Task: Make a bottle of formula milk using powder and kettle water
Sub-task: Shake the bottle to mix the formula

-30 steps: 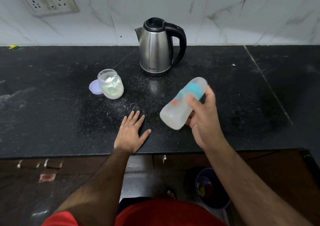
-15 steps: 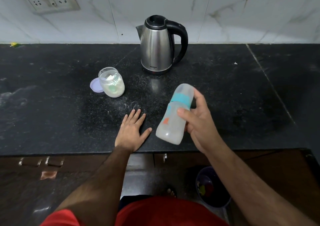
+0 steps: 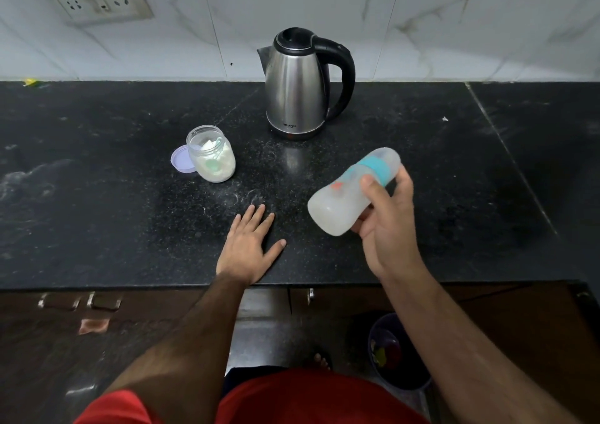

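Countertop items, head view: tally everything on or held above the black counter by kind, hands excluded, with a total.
Kettle: 1
Powder jar: 1, open
Jar lid: 1, lying beside the jar
Baby bottle: 1, tilted, held in the right hand
Total: 4

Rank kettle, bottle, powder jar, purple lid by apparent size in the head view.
1. kettle
2. bottle, held off the counter and nearer the camera, so it may look larger than it is
3. powder jar
4. purple lid, partly hidden behind the jar

Black counter [image 3: 97, 228] — marble-tiled wall [image 3: 454, 17]
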A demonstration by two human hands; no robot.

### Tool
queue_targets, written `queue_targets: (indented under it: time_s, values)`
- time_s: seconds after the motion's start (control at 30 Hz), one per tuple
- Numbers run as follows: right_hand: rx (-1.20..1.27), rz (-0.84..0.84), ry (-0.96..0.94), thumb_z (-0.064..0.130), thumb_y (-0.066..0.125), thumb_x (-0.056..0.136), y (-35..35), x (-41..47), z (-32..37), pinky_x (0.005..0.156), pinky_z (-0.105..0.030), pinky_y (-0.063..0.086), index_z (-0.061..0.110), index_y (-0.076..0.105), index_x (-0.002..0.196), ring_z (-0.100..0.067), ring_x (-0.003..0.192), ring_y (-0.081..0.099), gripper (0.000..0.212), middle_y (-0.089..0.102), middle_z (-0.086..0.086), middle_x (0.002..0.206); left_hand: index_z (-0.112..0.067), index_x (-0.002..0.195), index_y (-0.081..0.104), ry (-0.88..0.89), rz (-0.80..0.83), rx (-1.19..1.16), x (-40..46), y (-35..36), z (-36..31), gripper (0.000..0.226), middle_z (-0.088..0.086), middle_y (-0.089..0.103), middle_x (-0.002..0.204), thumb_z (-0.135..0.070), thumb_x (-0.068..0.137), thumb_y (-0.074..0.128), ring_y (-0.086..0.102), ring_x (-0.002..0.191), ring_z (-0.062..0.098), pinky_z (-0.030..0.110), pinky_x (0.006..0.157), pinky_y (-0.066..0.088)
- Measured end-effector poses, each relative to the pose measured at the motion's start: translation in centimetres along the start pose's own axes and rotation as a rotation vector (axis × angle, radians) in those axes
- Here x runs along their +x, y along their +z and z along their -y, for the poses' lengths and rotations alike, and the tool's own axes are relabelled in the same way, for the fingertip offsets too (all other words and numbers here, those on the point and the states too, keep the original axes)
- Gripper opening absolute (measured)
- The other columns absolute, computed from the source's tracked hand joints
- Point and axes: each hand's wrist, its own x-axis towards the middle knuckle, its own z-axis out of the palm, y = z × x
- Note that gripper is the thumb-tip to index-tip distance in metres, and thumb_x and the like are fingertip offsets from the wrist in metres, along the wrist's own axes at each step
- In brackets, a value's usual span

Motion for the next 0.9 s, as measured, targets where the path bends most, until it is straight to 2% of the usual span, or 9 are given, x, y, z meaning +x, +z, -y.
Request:
queue_targets:
  time_s: [0.07,0.2,0.37,0.47,0.57,0.73,0.9]
  values:
    - [-0.038,0.033,0.021,0.023,0.067,0.082,-0.2,-0.2,-0.3,0.076,-0.041,0.059,0.027,0.038,0.142,-0.017,0.099,0.070,0.067,0.065,-0.001,0.114,-0.023,0.154,0.032,0.000,0.001,0.002,0.0,-0.1,-0.1,0.080,-0.001,0.017,0.165,-0.069,0.089,0.024,0.004,0.153,0.014,0.039,0.125,0.004]
    - [-0.169,0.235,0.104,0.017,0.068,0.080,-0.5,-1.1,-0.4,0.080,-0.045,0.059,0.028,0.034,0.147,-0.020,0.098,0.071,0.076,0.069,-0.004,0.111,-0.022,0.154,0.030,0.003,0.016,0.007,0.0,-0.2,-0.1,0.083,-0.001,0.016,0.165,-0.070,0.087,0.020,0.003,0.154,0.014,0.039,0.125,0.004]
    - [0.006,0.018,0.000,0.023,0.065,0.082,-0.4,0.1,0.5,0.073,-0.037,0.058,0.023,0.038,0.143,-0.013,0.095,0.070,0.066,0.064,0.002,0.111,-0.023,0.154,0.032,0.000,0.005,0.006,-0.1,-0.1,0.0,0.079,-0.002,0.016,0.165,-0.069,0.090,0.024,0.003,0.153,0.014,0.038,0.125,0.003]
    - [-0.093,0.136,0.044,0.019,0.067,0.082,-0.3,-0.5,0.1,0.075,-0.043,0.060,0.026,0.036,0.143,-0.014,0.092,0.071,0.069,0.071,0.007,0.101,-0.023,0.154,0.031,0.003,0.009,0.010,0.0,-0.1,0.0,0.080,-0.001,0.017,0.165,-0.069,0.089,0.023,0.003,0.153,0.014,0.039,0.125,0.004]
    - [-0.194,0.273,0.081,0.013,0.071,0.080,-0.2,-1.0,-0.1,0.080,-0.047,0.060,0.026,0.033,0.147,-0.018,0.093,0.070,0.078,0.072,0.003,0.103,-0.023,0.155,0.029,0.002,0.023,0.014,0.0,-0.2,0.0,0.083,-0.002,0.015,0.165,-0.070,0.086,0.021,0.002,0.153,0.013,0.038,0.125,0.003]
    - [-0.016,0.076,-0.003,0.023,0.065,0.083,0.0,0.4,0.7,0.077,-0.041,0.059,0.026,0.035,0.145,-0.017,0.098,0.071,0.068,0.066,0.000,0.111,-0.023,0.153,0.033,0.003,-0.003,-0.001,0.0,0.0,0.0,0.079,-0.001,0.017,0.165,-0.069,0.090,0.024,0.004,0.153,0.014,0.039,0.125,0.004]
    - [-0.162,0.227,0.046,0.015,0.067,0.080,-0.1,-0.6,0.0,0.081,-0.049,0.060,0.025,0.032,0.147,-0.018,0.093,0.070,0.077,0.072,0.004,0.102,-0.023,0.154,0.031,0.008,0.008,0.005,0.0,0.0,0.1,0.081,-0.001,0.016,0.165,-0.069,0.088,0.022,0.003,0.153,0.014,0.040,0.125,0.006]
